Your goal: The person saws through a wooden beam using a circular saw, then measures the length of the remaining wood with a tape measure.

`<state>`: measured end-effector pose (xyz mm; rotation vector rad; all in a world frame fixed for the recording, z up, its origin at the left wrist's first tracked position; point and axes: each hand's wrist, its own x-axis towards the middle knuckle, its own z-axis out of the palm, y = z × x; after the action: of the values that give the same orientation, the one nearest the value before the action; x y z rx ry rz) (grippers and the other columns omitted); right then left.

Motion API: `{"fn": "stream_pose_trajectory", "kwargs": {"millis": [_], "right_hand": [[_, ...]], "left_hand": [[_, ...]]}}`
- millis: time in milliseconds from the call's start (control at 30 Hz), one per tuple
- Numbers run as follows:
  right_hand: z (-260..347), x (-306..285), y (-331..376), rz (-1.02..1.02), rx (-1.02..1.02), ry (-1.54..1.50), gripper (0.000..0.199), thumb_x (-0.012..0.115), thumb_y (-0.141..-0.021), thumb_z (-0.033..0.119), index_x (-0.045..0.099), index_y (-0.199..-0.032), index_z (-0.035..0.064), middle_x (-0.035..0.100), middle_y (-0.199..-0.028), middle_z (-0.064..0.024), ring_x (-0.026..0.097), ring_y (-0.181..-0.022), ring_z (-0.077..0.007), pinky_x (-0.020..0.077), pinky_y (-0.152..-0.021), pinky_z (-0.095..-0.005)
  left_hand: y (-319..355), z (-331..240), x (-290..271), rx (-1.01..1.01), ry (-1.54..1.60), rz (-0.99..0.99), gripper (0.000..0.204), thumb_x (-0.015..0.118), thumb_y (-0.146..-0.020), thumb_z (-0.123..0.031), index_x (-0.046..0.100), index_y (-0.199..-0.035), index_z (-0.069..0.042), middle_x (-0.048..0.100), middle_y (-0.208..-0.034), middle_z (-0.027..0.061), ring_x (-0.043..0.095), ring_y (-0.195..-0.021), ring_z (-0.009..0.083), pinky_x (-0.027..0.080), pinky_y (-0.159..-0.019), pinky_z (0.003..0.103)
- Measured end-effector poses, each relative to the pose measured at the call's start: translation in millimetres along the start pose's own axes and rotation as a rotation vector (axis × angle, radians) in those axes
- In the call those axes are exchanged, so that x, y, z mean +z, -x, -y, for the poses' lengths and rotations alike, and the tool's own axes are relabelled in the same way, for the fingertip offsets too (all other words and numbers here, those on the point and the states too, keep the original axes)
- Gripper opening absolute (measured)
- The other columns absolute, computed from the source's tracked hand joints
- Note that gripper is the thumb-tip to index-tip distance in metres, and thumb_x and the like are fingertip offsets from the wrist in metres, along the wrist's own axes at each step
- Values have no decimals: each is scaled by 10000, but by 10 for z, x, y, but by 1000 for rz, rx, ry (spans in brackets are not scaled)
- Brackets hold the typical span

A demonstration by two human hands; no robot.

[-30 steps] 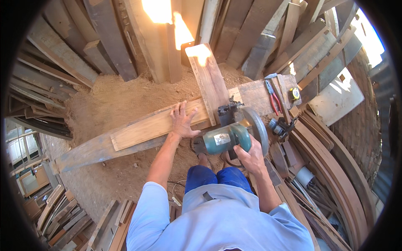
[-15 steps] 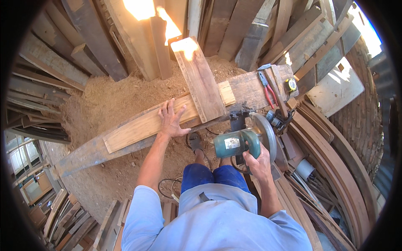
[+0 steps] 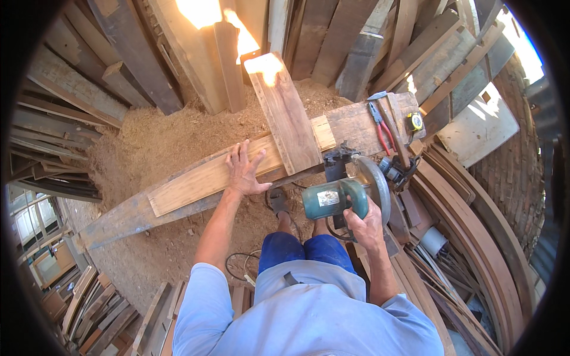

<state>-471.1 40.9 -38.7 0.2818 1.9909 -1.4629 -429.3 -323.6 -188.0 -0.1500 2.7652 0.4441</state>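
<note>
My left hand [image 3: 244,171] lies with fingers spread on a pale plank [image 3: 208,177], which rests lengthwise on a long worn bench board [image 3: 116,222]. Across the pale plank's right part lies a brown board [image 3: 287,118], its far end in bright sunlight. In my right hand [image 3: 365,225] is the handle of a teal circular saw [image 3: 325,199] with a round grey blade guard [image 3: 375,178]. The saw's front edge is near the right end of the bench-side edge, beside the brown board. Whether the blade touches wood is hidden.
Red-handled pliers [image 3: 382,127], a hammer [image 3: 396,121] and a yellow tape measure [image 3: 414,122] lie at the bench's right end. A dark power tool [image 3: 396,171] sits below them. Planks [image 3: 350,59] lean along the back. Sawdust [image 3: 160,139] covers the ground; a cord [image 3: 240,261] loops near my feet.
The saw has shifted very slightly upward toward the bench edge with my right hand. My left hand stays spread on the pale plank.
</note>
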Motion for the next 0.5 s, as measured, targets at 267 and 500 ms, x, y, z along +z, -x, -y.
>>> {"fn": "stream_pose_trajectory", "kwargs": {"millis": [267,500], "right_hand": [[10,3,-6,10,5,-9,365,721,-854,140,638,-1170,-22,618,-839,-28,586,-780,-118,502,-736,-309],[-29,-12,-19,-3,-1,-3,355,728,-860,142,638,-1161,-23,617,-852,-31,583,-780,-117,504,-735,-310]], "left_hand": [[-10,-11,-5,-10,-10,23,1104,945,-528,-488,478,-1514,-323,180,-1656,238,119,-1531,489,130,-1194,687],[-7,-12,-5,-13,-16,24,1100,945,-536,-495,475,-1514,-322,172,-1657,232,105,-1535,483,127,-1201,676]]}}
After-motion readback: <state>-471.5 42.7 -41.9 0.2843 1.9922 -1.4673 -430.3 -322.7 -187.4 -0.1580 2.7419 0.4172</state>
